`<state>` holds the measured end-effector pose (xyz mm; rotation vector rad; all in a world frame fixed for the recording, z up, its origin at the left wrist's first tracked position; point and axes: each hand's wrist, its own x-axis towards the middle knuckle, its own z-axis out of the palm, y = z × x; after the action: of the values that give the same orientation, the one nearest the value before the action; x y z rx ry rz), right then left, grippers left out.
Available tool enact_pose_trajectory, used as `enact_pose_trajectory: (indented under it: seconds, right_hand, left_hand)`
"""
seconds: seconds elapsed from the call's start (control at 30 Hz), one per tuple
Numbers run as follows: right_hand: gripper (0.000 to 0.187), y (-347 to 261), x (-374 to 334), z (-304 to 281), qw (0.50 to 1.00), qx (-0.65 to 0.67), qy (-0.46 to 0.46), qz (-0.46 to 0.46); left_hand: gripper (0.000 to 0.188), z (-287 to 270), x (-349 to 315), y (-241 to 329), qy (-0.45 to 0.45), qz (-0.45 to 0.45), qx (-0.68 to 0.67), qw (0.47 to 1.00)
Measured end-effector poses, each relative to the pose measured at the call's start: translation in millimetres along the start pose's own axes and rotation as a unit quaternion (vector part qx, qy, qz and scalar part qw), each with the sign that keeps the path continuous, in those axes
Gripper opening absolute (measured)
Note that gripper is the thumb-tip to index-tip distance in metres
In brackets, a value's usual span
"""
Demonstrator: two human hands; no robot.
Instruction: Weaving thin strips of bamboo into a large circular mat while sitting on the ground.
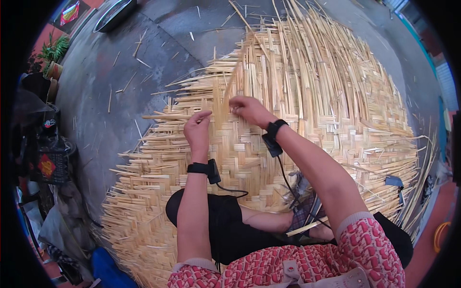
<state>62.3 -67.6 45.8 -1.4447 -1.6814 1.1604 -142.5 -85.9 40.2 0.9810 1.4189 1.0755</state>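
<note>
A large mat (pixel 245 149) of pale, flat reed or split-cane strips lies under me, woven in a slanting pattern. I sit on it with my legs folded. My right hand (pixel 252 111) is closed in a pinch at the mat's far left part, on a strip (pixel 235 79) that rises away from it, smeared by motion. Close to its left, my left hand (pixel 197 132) is closed too, thumb and forefinger together above the strip ends. What the left fingertips hold, if anything, is too small to make out. Each wrist wears a black band with a cabled box.
Long loose strips (pixel 307 53) fan out over the mat's far side. A metal basin (pixel 114 15) rests on the grey floor (pixel 158 43) at the far left, among scattered scraps. Potted plants (pixel 55 50) and a dark bag (pixel 50 153) line the left. A small blade-like tool (pixel 394 181) lies at right.
</note>
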Motion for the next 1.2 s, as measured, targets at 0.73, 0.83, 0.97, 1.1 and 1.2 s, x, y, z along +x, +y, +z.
enact_pose_trajectory:
  seconds: [0.73,0.83,0.97,1.1,1.2]
  right_hand:
    - [0.028,33.8,-169.4,-8.8,0.939,-0.294,0.061,-0.17]
    - [0.028,40.9,-175.7,-16.0,0.948,-0.302,0.03,-0.101]
    - [0.027,46.2,-181.4,-10.5,0.935,-0.313,0.056,-0.156]
    - [0.027,47.2,-186.0,-5.2,0.923,-0.363,0.062,-0.108]
    - [0.03,44.5,-188.7,-2.9,0.919,-0.373,0.061,-0.109]
  left_hand:
    - [0.047,50.9,-85.0,-48.0,-0.035,0.186,0.522,0.832]
    - [0.051,47.1,-82.0,-48.9,-0.045,0.218,0.584,0.78]
    - [0.05,35.2,-71.6,-47.5,-0.122,0.233,0.58,0.771]
    - [0.066,25.7,-49.2,-57.2,-0.16,0.119,0.425,0.883]
    - [0.071,23.2,-44.0,-68.6,-0.198,0.163,0.483,0.837]
